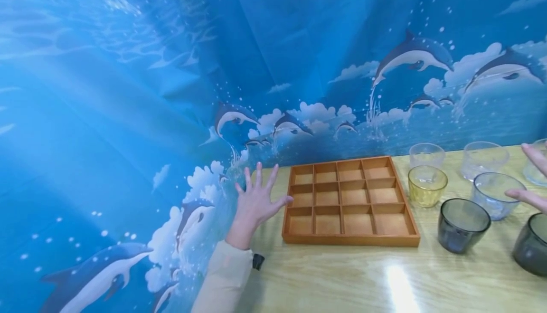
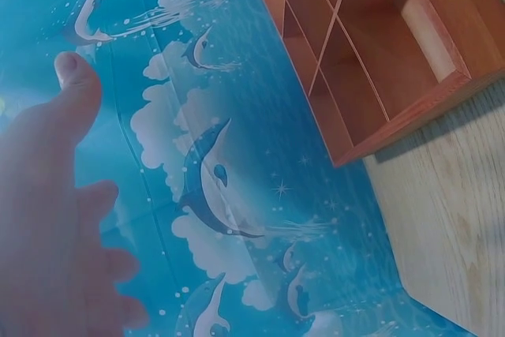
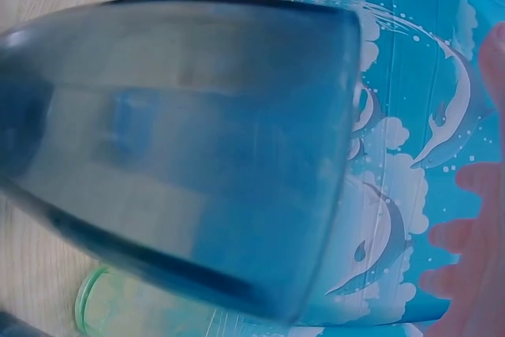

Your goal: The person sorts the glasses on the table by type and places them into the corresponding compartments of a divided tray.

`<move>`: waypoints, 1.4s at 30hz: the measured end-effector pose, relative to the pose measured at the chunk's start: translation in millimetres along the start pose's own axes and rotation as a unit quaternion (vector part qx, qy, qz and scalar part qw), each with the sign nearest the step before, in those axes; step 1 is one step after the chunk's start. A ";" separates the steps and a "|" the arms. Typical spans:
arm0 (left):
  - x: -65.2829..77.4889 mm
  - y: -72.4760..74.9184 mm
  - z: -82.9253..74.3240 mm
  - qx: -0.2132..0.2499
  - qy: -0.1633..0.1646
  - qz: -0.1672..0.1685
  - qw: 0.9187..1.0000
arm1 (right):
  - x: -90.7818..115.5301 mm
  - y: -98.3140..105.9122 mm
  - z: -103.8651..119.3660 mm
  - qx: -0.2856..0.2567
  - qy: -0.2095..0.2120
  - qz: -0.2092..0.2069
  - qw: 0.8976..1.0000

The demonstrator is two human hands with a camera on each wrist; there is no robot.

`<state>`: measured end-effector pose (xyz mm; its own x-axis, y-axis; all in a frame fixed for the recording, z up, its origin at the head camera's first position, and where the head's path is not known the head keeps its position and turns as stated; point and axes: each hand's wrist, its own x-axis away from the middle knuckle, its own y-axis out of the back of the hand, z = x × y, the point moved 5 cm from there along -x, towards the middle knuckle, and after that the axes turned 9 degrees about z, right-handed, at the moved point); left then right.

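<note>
plainly spread, a person's left hand hangs by the left edge of the worktop, near its far left corner, thumb and fingers fanned and holding nothing. the right hand, mostly cropped from the head view, shows its fingers parted among the tumblers toward the worktop's right, with no grip visible. just beside the left hand, a wooden tray of twelve compartments lies flat along the far edge; it looks stiff and fairly light, best lifted by its outer side walls rather than the thin dividers. right of it, a yellow tumbler, a smoky tumbler and a bluish tumbler stand upright, with clear tumblers behind them at the far edge. smooth and rigid, they may prove slippery, and fragile if glass; a hold round the wall, below the rim, seems safest. beyond hangs a dolphin-print backdrop.
</note>
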<state>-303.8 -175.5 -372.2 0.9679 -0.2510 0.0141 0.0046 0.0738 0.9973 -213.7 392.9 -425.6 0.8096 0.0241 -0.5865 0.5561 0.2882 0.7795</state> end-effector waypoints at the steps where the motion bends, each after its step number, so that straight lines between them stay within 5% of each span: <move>1: 0.0 1.0 0.1 -0.002 0.000 -0.003 1.000 | -0.3 1.1 1.7 -0.003 -0.001 -0.001 1.000; 11: -1.4 7.1 7.3 0.033 -0.006 -0.016 0.999 | 0.1 8.7 11.1 0.004 -0.046 0.037 0.998; 16: -3.4 6.0 15.2 0.124 -0.009 -0.033 0.992 | 0.5 18.5 31.1 -0.049 -0.070 0.042 0.995; 20: -4.3 0.6 23.0 0.217 -0.014 -0.041 0.975 | 0.6 34.4 58.3 -0.105 -0.099 0.029 0.989; 23: -6.6 -5.8 30.1 0.293 -0.022 -0.057 0.954 | 2.4 36.0 67.2 -0.162 -0.104 -0.007 0.981; 26: -10.3 -13.0 36.6 0.361 -0.027 -0.073 0.929 | 8.4 19.7 53.6 -0.224 -0.104 -0.038 0.968; 30: -15.1 -24.5 42.5 0.463 -0.033 -0.063 0.884 | 21.0 -16.4 22.3 -0.277 -0.116 -0.033 0.953; 36: -22.1 -49.3 46.6 0.588 -0.027 -0.002 0.808 | 23.4 7.5 85.9 -0.320 -0.107 0.011 0.941; 39: -25.1 -62.4 47.5 0.617 -0.021 0.026 0.786 | 26.5 10.4 103.8 -0.315 -0.110 0.040 0.942; 42: -28.2 -73.1 48.3 0.633 -0.020 0.044 0.772 | 31.6 3.5 107.6 -0.324 -0.106 0.065 0.938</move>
<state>-343.6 -220.5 -442.0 0.9418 -0.3299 0.0640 -0.3348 -0.9049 0.2627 -165.9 291.7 -417.7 0.9201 -0.0718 -0.3851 0.2750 0.8185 0.5044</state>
